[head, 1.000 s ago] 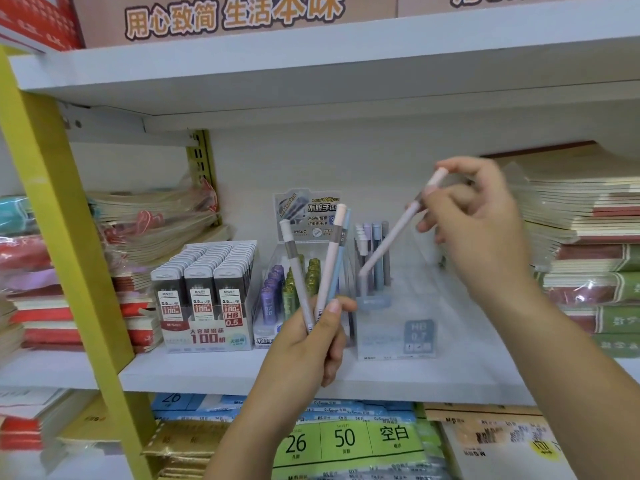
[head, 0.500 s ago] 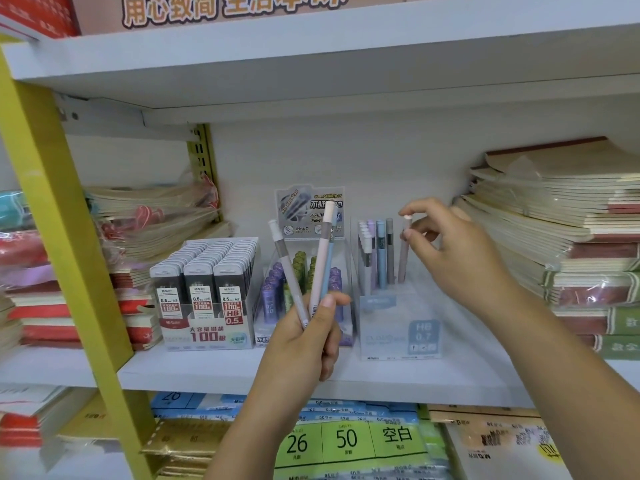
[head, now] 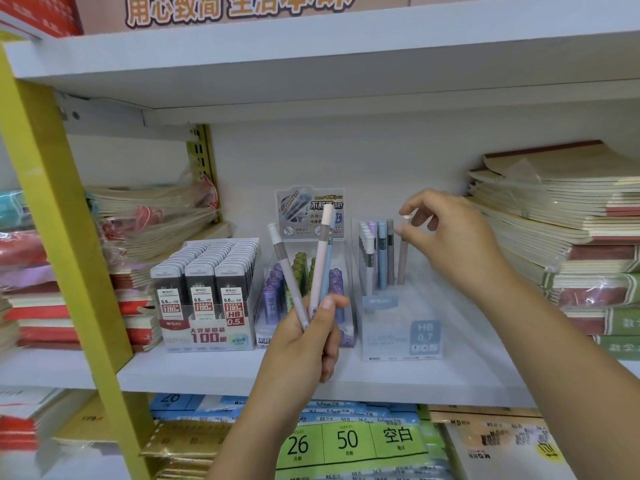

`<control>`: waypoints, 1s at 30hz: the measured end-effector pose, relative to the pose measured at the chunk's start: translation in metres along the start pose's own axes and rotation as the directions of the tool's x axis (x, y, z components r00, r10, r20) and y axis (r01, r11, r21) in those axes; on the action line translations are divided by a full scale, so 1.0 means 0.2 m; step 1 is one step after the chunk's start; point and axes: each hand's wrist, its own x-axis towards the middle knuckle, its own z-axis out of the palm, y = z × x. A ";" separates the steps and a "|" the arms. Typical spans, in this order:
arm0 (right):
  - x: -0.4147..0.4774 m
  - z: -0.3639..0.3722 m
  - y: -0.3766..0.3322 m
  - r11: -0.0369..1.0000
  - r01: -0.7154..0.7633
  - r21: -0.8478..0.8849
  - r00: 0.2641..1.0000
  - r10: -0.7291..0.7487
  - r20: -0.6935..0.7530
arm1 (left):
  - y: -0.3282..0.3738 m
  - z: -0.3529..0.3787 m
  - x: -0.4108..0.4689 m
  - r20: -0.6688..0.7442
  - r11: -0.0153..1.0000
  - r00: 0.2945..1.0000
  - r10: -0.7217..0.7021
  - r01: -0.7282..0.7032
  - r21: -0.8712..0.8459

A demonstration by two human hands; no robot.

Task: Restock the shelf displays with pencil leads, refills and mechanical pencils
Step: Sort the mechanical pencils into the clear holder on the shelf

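Three pencils [head: 313, 271] are being gripped in the left hand [head: 306, 336], fingers curled tight round their lower ends and the thumb pressed across the front; they are being held upright and fanned, one grey-banded and tilted left, one pink, one blue just behind the pink; white caps are pointing up. A single taupe pencil [head: 402, 258] is being pinched at its white cap between thumb and forefinger of the right hand [head: 453, 237], the other fingers being kept loosely spread; its lower end is being stood inside the clear stand [head: 401, 327], just right of a grey and a blue pencil already standing there; whether it is resting on the bottom cannot be told. The stand is being shown on the white shelf [head: 221, 372], marked HB 0.7; beside it to the left a lead display [head: 308, 282] and a box of 0.5 leads [head: 206, 292] are sitting; notebooks [head: 568, 237] are being stacked at right.
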 end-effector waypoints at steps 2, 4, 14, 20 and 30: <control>0.03 0.01 0.00 1.000 -0.023 0.014 0.999 0.023 -0.032 | 0.00 0.00 0.00 0.000 1.000 1.000 0.000 0.000 -0.004; 0.05 0.02 0.00 0.999 -0.046 0.002 0.999 0.046 -0.027 | 0.00 0.00 0.00 0.001 1.000 1.000 -0.001 0.001 -0.008; 0.06 0.04 0.04 0.969 -0.204 -0.143 0.975 0.214 0.063 | -0.01 0.00 0.00 0.014 1.000 1.000 -0.011 0.011 0.009; 0.04 0.01 0.02 0.964 -0.242 -0.114 0.963 0.253 0.093 | 0.01 0.00 0.00 0.013 1.000 1.000 -0.009 0.009 0.019; -0.11 -0.11 -0.29 0.778 -0.171 0.605 0.958 -0.013 0.287 | 0.03 0.04 -0.02 0.073 0.999 0.997 -0.016 0.013 0.036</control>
